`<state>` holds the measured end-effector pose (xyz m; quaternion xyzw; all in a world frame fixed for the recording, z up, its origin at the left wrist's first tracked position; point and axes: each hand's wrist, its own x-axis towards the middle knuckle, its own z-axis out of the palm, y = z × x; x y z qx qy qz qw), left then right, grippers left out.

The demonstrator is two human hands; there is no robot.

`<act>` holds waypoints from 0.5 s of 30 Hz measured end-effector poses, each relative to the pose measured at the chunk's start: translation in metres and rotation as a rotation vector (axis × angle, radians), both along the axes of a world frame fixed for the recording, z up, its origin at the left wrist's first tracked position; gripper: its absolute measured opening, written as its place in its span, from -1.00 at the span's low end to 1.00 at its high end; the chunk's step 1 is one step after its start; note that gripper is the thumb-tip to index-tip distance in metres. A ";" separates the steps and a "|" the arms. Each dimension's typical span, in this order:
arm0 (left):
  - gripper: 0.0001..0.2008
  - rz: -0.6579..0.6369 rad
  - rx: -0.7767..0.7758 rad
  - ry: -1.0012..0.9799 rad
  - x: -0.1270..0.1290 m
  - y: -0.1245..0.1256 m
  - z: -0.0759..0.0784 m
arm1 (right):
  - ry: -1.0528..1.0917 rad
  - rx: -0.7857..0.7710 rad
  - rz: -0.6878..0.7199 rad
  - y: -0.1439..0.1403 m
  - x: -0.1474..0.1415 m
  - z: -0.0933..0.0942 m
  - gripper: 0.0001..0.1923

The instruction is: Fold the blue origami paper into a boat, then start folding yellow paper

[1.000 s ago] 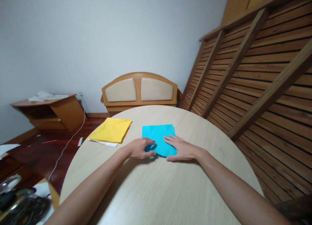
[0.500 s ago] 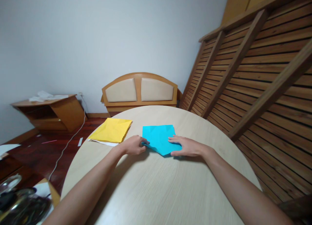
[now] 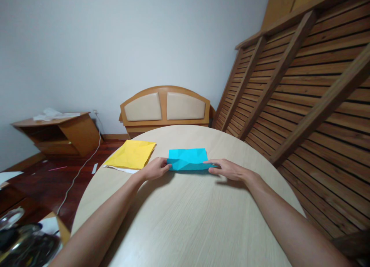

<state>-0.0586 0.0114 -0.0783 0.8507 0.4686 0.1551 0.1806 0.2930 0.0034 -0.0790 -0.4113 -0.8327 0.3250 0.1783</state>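
A sheet of bright blue paper (image 3: 187,159) lies on the round wooden table (image 3: 196,220), its near part folded up and over so it forms a low wide strip with creases. My left hand (image 3: 156,168) pinches the paper's left end between thumb and fingers. At the opposite end, my right hand (image 3: 227,169) grips the right corner, thumb below and fingers on top. The near edge is raised a little and throws a shadow on the table. Left of my left hand is a stack of yellow paper (image 3: 131,154) with white sheets beneath it.
Behind the table stands a padded wooden headboard (image 3: 164,107). A slatted wooden frame (image 3: 289,89) leans along the right side. At the left are a low cabinet (image 3: 83,134) with papers, a white cable (image 3: 78,174) on the floor, and a cluttered box (image 3: 31,236).
The near part of the blue paper, pointed towards me before, has been turned up and away from me. My right hand has gone from lying on the paper to pinching its right end.
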 end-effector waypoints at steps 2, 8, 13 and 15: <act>-0.65 -0.004 -0.008 -0.045 -0.001 0.000 0.000 | 0.029 0.003 0.005 -0.002 -0.002 0.002 -0.49; -0.64 -0.042 -0.008 -0.169 0.000 0.003 -0.004 | 0.074 0.101 -0.032 0.000 -0.009 -0.003 -0.67; -0.65 0.028 0.038 -0.266 0.002 0.008 -0.013 | 0.121 0.131 -0.154 0.011 -0.006 -0.019 -0.65; -0.66 0.083 0.045 -0.359 0.003 0.011 -0.017 | 0.129 0.166 -0.212 0.013 -0.006 -0.024 -0.64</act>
